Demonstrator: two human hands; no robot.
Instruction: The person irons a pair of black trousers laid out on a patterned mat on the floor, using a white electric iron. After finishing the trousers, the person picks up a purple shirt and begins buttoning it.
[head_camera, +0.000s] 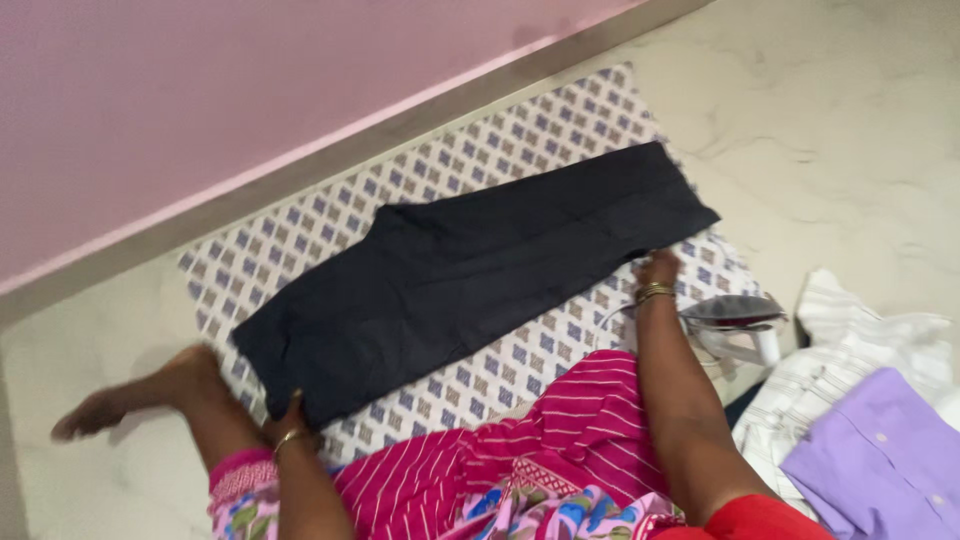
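Pink striped clothing (560, 450) fills the near edge of the view, worn by the person sitting on the floor (860, 120), one bare foot (110, 405) stretched out to the left.

Left hand (290, 425): pressed on the near left corner of the dark trousers (470, 270), fingers closed over the cloth edge, a bangle at the wrist. Looks like a light pinch grip, though the fingertips are partly hidden.

Trousers: folded flat, lying aslant across a patterned mat (560, 130) that runs along the pink wall (200, 90). Judged light, soft and limp; they would sag if lifted by one point, so the two ends or the hems are the sensible places to take hold. Not slippery, not fragile.

Right hand (658, 268): resting on the near edge of the trousers toward their right end, fingers curled down on the cloth; whether it grips or only presses, cannot tell. So the trousers lie stretched between both hands, each touching them.

Just beside the right wrist sits an iron (735, 315). Further right, a white striped shirt (850, 350) and a lilac shirt (880, 450) lie heaped on the floor.
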